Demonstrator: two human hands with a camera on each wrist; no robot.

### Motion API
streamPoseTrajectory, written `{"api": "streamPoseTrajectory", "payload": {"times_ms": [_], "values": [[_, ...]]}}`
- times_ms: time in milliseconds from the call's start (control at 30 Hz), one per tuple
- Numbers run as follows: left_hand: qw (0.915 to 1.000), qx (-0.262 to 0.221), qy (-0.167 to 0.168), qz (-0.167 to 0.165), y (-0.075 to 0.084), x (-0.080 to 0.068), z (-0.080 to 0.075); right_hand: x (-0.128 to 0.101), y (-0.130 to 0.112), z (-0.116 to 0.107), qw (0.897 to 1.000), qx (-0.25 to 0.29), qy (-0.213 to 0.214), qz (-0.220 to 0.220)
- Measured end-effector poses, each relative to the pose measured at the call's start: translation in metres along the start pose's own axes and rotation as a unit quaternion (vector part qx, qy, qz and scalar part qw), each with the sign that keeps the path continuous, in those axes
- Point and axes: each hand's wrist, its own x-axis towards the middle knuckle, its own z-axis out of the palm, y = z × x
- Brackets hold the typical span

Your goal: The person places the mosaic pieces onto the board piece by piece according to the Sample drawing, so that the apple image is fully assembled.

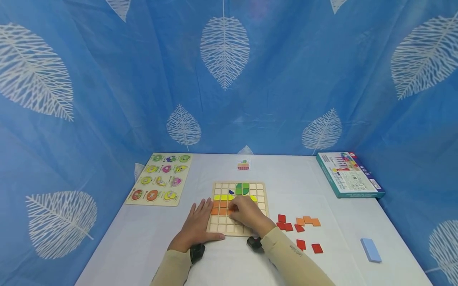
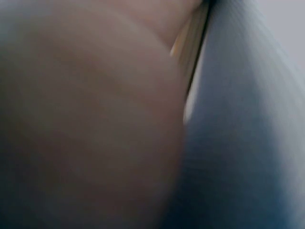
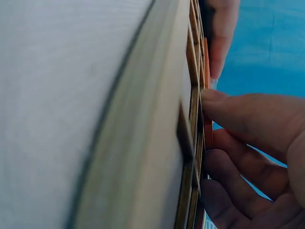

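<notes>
A fruit puzzle board (image 1: 161,189) lies far left. The left hand (image 1: 196,225), fingers extended, rests on the left edge of a central wooden grid board (image 1: 222,228). The right hand (image 1: 247,212) pinches an orange tile (image 3: 208,136) at the board; rightward are red tiles (image 1: 288,227), a box (image 1: 345,174).

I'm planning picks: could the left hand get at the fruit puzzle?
Probably yes: only white tabletop lies between the left hand and the fruit puzzle, though that hand rests at the grid board.

The grid board (image 1: 221,228) lies between puzzle (image 1: 154,188), left, and box (image 1: 348,174), right.
</notes>
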Motion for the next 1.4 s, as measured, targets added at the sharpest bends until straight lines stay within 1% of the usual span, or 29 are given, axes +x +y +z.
{"api": "streamPoseTrajectory", "payload": {"times_ms": [233, 333, 433, 567, 700, 800, 900, 967, 1133, 1267, 1400], "values": [[1.0000, 0.000, 0.002, 0.001, 0.002, -0.001, -0.002, -0.003, -0.001, 0.000, 0.999, 0.026, 0.010, 0.022], [1.0000, 0.003, -0.001, -0.004, 0.003, -0.001, -0.003, -0.005, 0.001, -0.003, 0.999, 0.042, 0.010, 0.020], [1.0000, -0.003, 0.000, 0.002, 0.003, -0.002, -0.004, -0.009, 0.006, -0.009, 0.998, 0.057, 0.014, 0.020], [1.0000, 0.003, -0.001, 0.004, 0.004, -0.001, -0.005, -0.017, 0.016, -0.026, 0.997, 0.063, 0.039, 0.017], [1.0000, 0.005, 0.001, -0.002, 0.004, -0.001, -0.005, -0.025, 0.030, -0.046, 0.994, 0.070, 0.073, 0.032], [1.0000, 0.007, 0.003, -0.003, 0.003, -0.001, -0.003, -0.033, 0.043, -0.062, 0.991, 0.073, 0.092, 0.068], [0.9999, 0.012, 0.003, -0.004, 0.002, -0.001, -0.001, -0.041, 0.056, -0.077, 0.987, 0.062, 0.102, 0.107], [0.9999, 0.008, 0.007, -0.003, 0.001, -0.001, 0.000, -0.047, 0.065, -0.086, 0.985, 0.052, 0.102, 0.131], [0.9999, 0.002, 0.011, -0.004, 0.001, -0.001, 0.001, -0.063, 0.081, -0.102, 0.980, 0.033, 0.088, 0.175], [0.9999, 0.000, 0.010, -0.003, 0.001, -0.001, 0.000, -0.080, 0.095, -0.109, 0.978, 0.024, 0.078, 0.194], [1.0000, 0.001, 0.009, -0.002, 0.001, 0.000, 0.000, -0.096, 0.106, -0.113, 0.977, 0.026, 0.051, 0.205]]}}
